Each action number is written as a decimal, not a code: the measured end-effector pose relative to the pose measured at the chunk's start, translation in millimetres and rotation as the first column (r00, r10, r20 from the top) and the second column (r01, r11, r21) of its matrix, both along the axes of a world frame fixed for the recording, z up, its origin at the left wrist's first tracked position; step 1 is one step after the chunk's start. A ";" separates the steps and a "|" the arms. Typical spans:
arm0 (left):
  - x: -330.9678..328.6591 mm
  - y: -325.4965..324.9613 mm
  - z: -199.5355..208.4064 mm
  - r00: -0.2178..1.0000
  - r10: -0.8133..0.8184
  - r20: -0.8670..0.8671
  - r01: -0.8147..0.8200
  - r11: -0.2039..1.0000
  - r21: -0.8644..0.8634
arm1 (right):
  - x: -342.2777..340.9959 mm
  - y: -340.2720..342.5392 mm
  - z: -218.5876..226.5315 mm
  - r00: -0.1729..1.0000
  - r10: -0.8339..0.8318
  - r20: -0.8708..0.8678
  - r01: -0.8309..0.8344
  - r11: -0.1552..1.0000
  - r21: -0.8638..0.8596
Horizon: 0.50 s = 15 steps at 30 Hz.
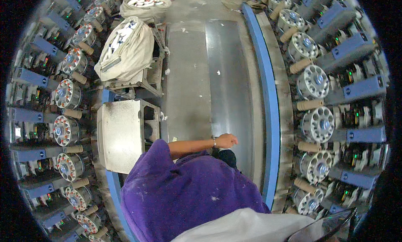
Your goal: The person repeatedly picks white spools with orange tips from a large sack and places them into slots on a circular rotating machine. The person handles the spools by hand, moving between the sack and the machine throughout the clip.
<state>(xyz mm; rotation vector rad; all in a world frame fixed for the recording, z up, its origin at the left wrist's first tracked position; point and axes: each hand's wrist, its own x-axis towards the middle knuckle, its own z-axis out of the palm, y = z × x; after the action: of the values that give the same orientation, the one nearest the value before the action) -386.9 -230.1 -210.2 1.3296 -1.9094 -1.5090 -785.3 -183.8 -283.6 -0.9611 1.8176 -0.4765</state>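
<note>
Co-worker's hand (226,140) curled shut, nothing visible in it, just left of the blue rail (270,116). Wearer's own hands out of view. Bobbin tubes (309,104) right of the rail: probably light and stiff; grip mid-barrel.

We're looking down a grey concrete aisle (188,74) with a shiny metal strip (230,74) along it, machine banks of round bobbin magazines (318,124) lining both sides. A blue rail (270,99) edges the right bank; full cloth sacks (125,49) sit on a metal cart (121,133) at left.
</note>
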 end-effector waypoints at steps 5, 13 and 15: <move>8.1 -101.0 0.5 0.988 0.092 -0.126 -0.084 0.994 0.066 | -1.7 -62.9 -29.9 0.982 0.181 -0.057 -0.169 0.969 0.178; 129.4 -137.9 -147.5 0.585 0.710 0.392 -0.776 0.630 0.016 | -55.1 -256.2 -121.4 0.390 0.871 -0.297 -0.794 0.482 0.370; 157.0 -106.4 -157.1 0.295 0.517 0.804 -0.952 0.229 0.202 | -34.4 -343.0 -133.7 0.037 0.873 -0.486 -0.936 0.201 0.290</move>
<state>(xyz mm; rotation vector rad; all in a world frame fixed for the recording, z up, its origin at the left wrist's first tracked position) -229.9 -336.6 -367.3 2.8166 -0.3527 -1.2007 -819.7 -526.8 -417.3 -2.3008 1.1550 0.6701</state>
